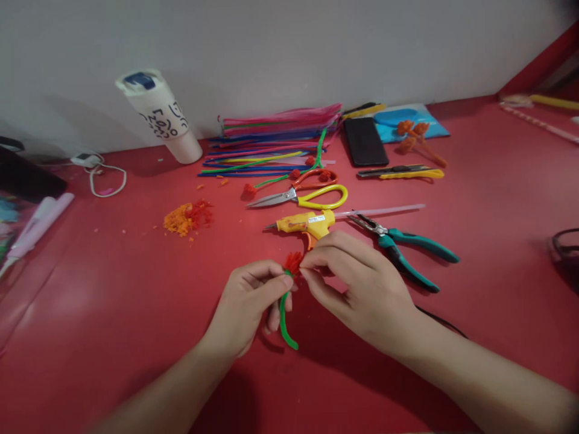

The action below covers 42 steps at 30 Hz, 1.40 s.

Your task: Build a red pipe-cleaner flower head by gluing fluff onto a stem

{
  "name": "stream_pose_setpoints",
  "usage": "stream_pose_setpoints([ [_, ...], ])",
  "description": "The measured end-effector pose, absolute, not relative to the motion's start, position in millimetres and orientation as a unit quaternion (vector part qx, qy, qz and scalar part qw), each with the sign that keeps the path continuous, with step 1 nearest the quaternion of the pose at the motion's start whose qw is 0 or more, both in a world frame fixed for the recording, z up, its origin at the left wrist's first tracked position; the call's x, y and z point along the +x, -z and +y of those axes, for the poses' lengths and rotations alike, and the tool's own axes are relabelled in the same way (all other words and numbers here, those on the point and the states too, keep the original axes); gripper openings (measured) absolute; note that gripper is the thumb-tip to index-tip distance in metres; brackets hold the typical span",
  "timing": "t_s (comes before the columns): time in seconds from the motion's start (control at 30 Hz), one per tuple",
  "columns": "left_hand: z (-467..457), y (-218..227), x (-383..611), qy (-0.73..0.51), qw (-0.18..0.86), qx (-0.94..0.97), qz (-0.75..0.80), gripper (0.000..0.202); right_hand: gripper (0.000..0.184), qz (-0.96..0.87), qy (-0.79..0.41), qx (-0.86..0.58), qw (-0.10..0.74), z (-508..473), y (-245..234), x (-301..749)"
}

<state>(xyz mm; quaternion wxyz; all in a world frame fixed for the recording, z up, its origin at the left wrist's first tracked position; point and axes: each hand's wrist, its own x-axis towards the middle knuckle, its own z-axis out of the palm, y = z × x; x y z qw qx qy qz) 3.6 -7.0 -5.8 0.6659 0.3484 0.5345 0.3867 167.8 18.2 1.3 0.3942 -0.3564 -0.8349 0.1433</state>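
Note:
My left hand [253,298] pinches a pipe cleaner flower [283,310] just under its head, thumb against the green stem. The stem hangs down and curves at its lower end. Red fuzzy tufts form the flower's head, pointing up. At the right side of those tufts, my right hand [357,289] has thumb and fingertips pressed together in a pinch. A yellow glue gun [312,223] lies just beyond my hands with a long glue stick in its back. Pliers with teal handles [398,247] rest to the right.
Scissors [298,196] lie behind the glue gun. Farther back are coloured pipe cleaners [266,144], a black phone [365,141], a yellow cutter [402,173] and orange flowers [412,134]. Orange and red fluff [183,218] lies left. A white tumbler [163,117] stands by the wall.

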Motion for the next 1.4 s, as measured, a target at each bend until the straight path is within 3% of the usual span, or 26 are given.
stream_pose_setpoints([
  [0.57, -6.2, 6.8, 3.8, -0.394, 0.671, 0.335, 0.531, 0.018, 0.009, -0.848, -0.104, -0.338, 0.395, 18.4, 2.2, 167.8],
  [1.0, -7.1, 6.7, 5.1, -0.385, 0.643, 0.366, 0.552, 0.018, 0.015, -0.835, -0.18, -0.355, 0.381, 18.1, -1.3, 166.7],
  [1.4, -6.3, 6.4, 3.5, -0.375, 0.643, 0.371, 0.555, 0.018, 0.014, -0.844, -0.167, -0.343, 0.377, 18.9, -0.9, 168.5],
])
